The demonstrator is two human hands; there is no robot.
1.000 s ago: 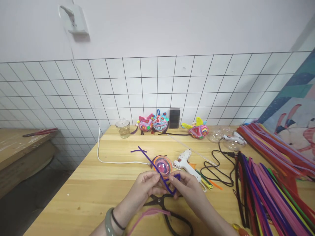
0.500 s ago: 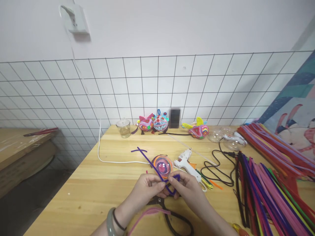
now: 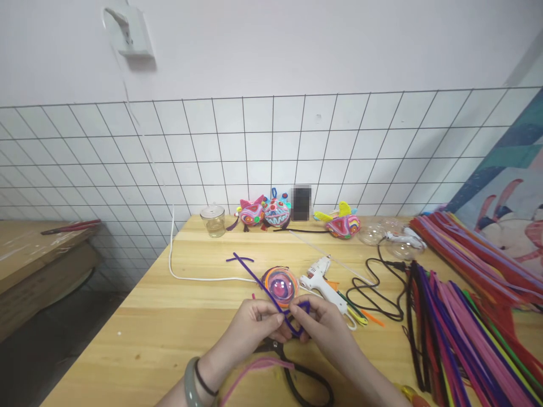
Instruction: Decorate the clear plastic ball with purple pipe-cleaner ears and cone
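A purple pipe cleaner (image 3: 259, 284) is bent into a small loop at its lower end, with its long straight end pointing up and left. My left hand (image 3: 262, 321) pinches it where the strands cross. At the right side of the loop, my right hand (image 3: 320, 322) has it between thumb and fingers. Just beyond my hands lies a clear dome (image 3: 280, 286) with coiled purple, pink and orange strands showing in it. Black-handled scissors (image 3: 292, 376) lie below my hands, partly hidden, with a pink pipe cleaner (image 3: 254, 364) across them.
A white glue gun (image 3: 324, 282) lies right of the dome, with a black cable (image 3: 365, 305) beyond. Bundles of coloured pipe cleaners (image 3: 470, 333) fill the right side. A glass jar (image 3: 212, 221) and several colourful figures (image 3: 276, 212) stand along the back.
The long end of the purple pipe cleaner has swung slightly left. Both hands keep their grip in about the same place.
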